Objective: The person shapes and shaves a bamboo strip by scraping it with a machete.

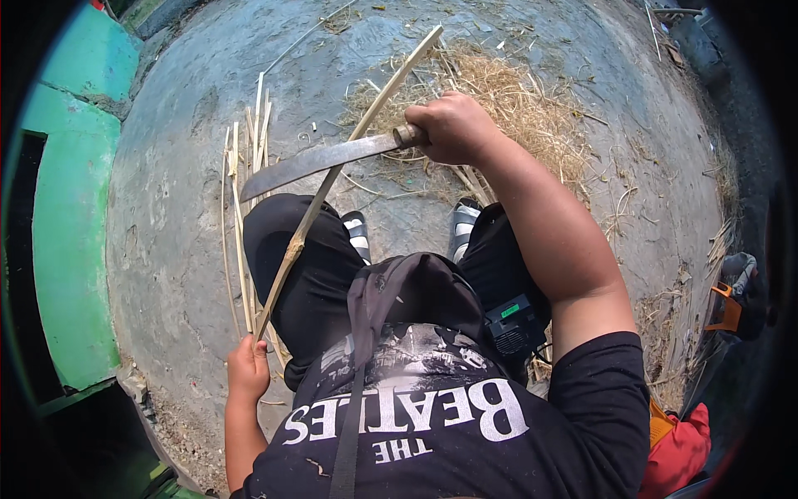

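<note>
Gripping the machete's [307,161] handle [409,135], the right grip [449,125] is closed; the left grip [248,366] closes around the lower end of a bamboo strip [324,191]. This strip slants up past the left leg [320,291], with the blade across it. More strips [241,249] lie leftward on the ground [174,233], and shavings [524,108] lie piled beyond the right hand.

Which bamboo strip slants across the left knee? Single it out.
The bamboo strip in the left hand, crossing the machete blade in view; the other strips bunch left of that knee.
</note>
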